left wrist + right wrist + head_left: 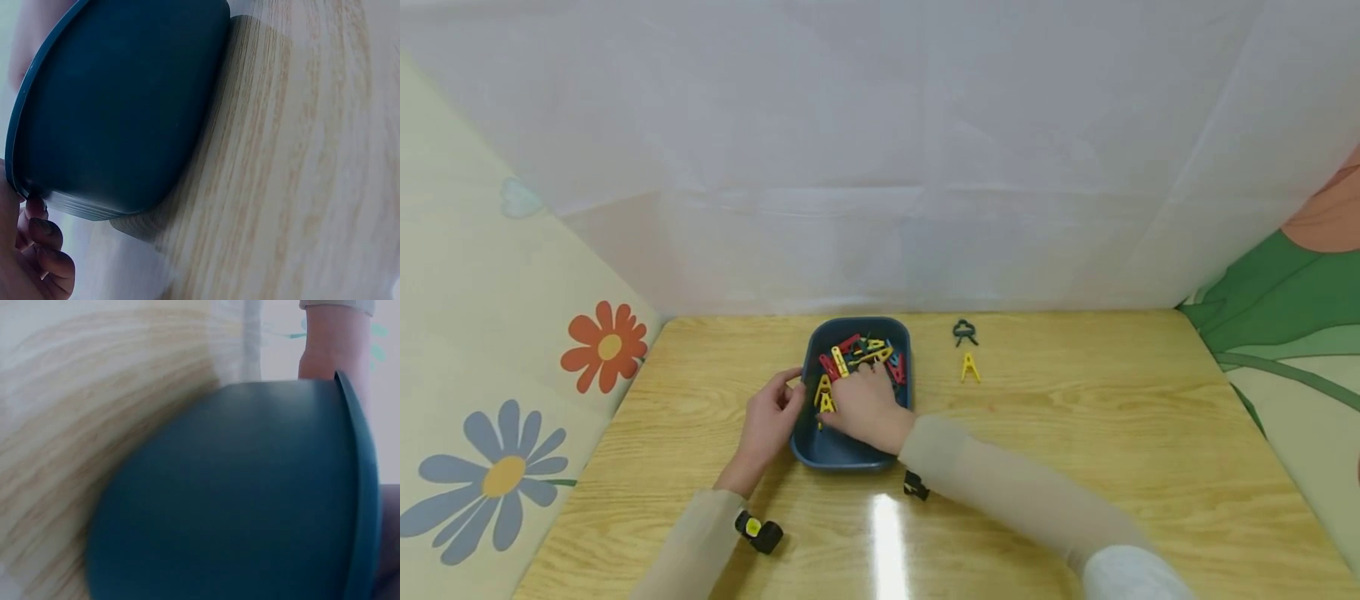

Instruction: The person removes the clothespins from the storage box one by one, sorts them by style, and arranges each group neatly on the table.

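Beneath the fingers of my right hand (867, 404) lies a jumble of small clips, inside a dark blue, round-cornered bin (833, 455) with a raised rim. My right thumb is spread away from the other fingers, whose tips are hidden among the clips, so I cannot tell whether they have hold of one. Just beside that thumb are yellow A-shaped clips (827, 403); to the right of my fingertips, against the bin's far wall, are red clips (898, 367). The fingers of my left hand (769, 421) are bent at the bin's left rim, gripping its edge. To the right of my right fingers, outside the bin on the light wooden table (1075, 375), lies a lone yellow clip (971, 367), and just beyond it a dark spring clip with spread legs (965, 332).
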Motion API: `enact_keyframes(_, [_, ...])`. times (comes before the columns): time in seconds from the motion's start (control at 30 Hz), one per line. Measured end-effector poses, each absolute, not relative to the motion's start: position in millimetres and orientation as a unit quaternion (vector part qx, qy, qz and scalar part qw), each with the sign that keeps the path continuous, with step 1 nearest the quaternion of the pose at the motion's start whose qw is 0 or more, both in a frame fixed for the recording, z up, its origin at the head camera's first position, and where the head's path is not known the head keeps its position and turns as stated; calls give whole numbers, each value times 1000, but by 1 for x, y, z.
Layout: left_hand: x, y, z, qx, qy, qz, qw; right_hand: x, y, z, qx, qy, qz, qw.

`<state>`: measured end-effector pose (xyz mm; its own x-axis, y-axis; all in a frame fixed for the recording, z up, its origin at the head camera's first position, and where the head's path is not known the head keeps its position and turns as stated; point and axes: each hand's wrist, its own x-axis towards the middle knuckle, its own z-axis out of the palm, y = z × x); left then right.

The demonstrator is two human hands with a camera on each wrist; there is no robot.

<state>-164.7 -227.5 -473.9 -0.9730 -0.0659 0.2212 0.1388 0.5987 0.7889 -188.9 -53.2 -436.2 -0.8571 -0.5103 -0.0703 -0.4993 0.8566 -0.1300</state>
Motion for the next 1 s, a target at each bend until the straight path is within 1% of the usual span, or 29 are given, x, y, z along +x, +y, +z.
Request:
enact_keyframes(0.13, [-166,-228,-474,-20,-887,-448,115,-187,-62,-436,-231,968,-37,86])
enact_keyframes(0.3, [-166,-228,-475,-19,-888,-446,112,-187,-69,-441,-210,971,-15,110])
enact_keyframes(0.6, [-166,-229,-476,-19,-887,-446,114,-189,-77,-447,-208,972,2,105])
enact_keyframes(0.87, [-166,-230,-476,-19,-886,-448,116,-188,-84,-444,-218,971,18,101])
enact_keyframes(1.0, [-166,-229,-476,-21,-885,-451,114,-189,-83,-443,-217,970,20,107])
